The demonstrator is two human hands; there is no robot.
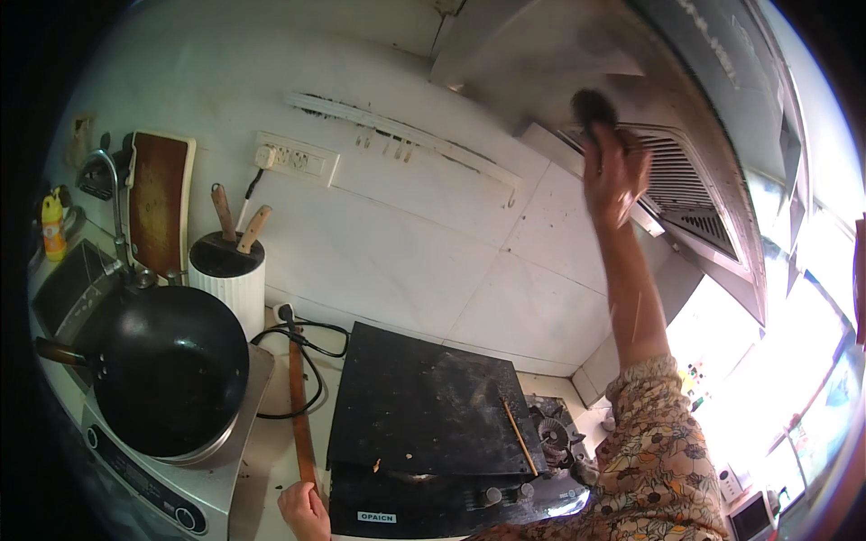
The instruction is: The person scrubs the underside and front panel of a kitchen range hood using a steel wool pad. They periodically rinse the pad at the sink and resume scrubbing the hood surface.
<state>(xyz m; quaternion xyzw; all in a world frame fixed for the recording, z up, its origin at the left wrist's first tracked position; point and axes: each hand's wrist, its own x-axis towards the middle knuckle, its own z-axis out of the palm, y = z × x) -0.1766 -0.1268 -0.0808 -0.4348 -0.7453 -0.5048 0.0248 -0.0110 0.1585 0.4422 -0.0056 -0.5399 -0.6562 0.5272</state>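
Raised at the upper right, my right hand (614, 177) grips a dark scrubbing pad (595, 108), blurred, close to the grimy metal underside of a range hood (541, 57). Slatted vents (683, 179) lie just beside the hand. My left hand (304, 512) rests low at the counter's front, fingers curled. It sits at the near end of a flat brown wooden strip (301, 406); whether it grips the strip cannot be told. To its right is a gas stove with a black panel (419, 399) over much of it, stained and dotted with crumbs. A wooden chopstick (519, 436) lies on the panel.
A black wok (172, 372) sits on a silver cooker (254, 379) at left. Behind stand a white knife holder (226, 291), a cutting board (157, 203) and a faucet (111, 176). A black cord (318, 385) loops over the counter. An exposed burner (553, 436) is at right.
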